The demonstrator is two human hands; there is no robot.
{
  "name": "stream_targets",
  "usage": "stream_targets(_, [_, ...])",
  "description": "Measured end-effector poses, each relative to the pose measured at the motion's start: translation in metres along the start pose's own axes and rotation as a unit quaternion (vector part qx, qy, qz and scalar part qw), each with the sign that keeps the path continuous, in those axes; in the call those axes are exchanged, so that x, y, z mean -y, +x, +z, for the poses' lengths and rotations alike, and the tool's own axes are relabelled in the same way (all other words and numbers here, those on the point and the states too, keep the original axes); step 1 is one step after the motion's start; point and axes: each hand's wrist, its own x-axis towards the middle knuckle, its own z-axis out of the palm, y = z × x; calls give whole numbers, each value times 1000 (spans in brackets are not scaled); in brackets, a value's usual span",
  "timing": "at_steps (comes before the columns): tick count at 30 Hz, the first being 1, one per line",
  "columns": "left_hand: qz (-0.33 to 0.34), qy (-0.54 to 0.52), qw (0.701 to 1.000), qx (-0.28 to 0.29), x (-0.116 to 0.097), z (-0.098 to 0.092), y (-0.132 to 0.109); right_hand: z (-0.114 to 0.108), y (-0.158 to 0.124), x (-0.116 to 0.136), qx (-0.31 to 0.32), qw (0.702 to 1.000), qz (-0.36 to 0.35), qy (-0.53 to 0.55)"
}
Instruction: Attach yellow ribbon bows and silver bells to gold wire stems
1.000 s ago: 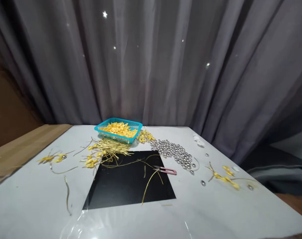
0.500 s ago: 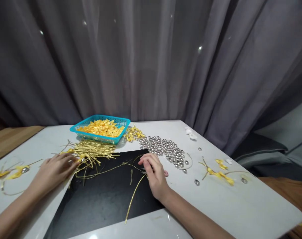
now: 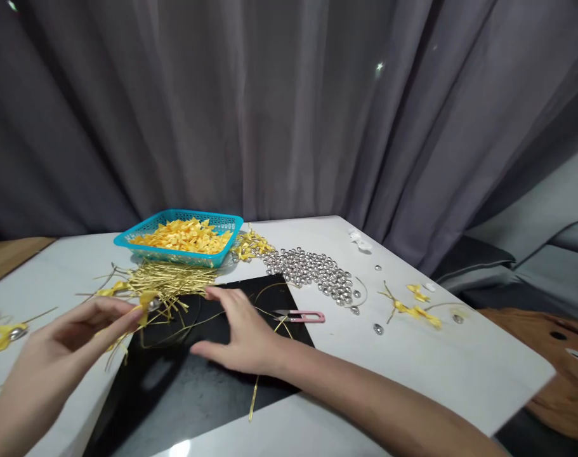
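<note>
My left hand (image 3: 67,339) hovers over the left edge of a black sheet (image 3: 184,387), its fingertips pinched on a yellow bow piece with a silver bead (image 3: 148,301). My right hand (image 3: 238,333) is over the middle of the sheet with fingers spread, reaching left toward gold wires (image 3: 174,282); it holds nothing that I can see. Pink snips (image 3: 302,315) lie just right of it. A long gold wire (image 3: 257,387) runs under my right hand.
A teal basket (image 3: 174,254) of yellow ribbon pieces stands behind the wires. Silver beads (image 3: 312,273) are heaped at the right. Finished yellow bows (image 3: 415,311) lie further right, another bow (image 3: 6,335) far left. A grey curtain (image 3: 289,108) hangs behind the white table (image 3: 441,374).
Both hands came into view from below. My left hand lifted off the wire pile with a bow piece. My right hand moved left off the snips. The camera turned right and down.
</note>
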Motion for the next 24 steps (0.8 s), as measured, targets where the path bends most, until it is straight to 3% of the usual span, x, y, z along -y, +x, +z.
stream_targets(2, [-46,-64,996,30,-16,5,-9,17,18,13,52,986,39,155])
stream_targets(4, [-67,-99,993,25,-25,7,-12,28,34,23,117,940,78,311])
stream_targets(6, [-73,-111,991,10,-27,4,-11,29,44,30,159,895,132,395])
stream_targets(7, [-76,-111,991,4,-26,1,-9,25,45,33,166,887,153,402])
stream_targets(11, [-91,-98,991,5,-22,-11,-2,-5,39,35,165,917,147,331])
stream_targets(16, [-121,-75,988,57,-26,-17,-1,-41,24,34,138,958,137,212])
stream_targets(24, [-142,-64,984,88,-30,-14,-4,-73,-7,34,141,979,145,1])
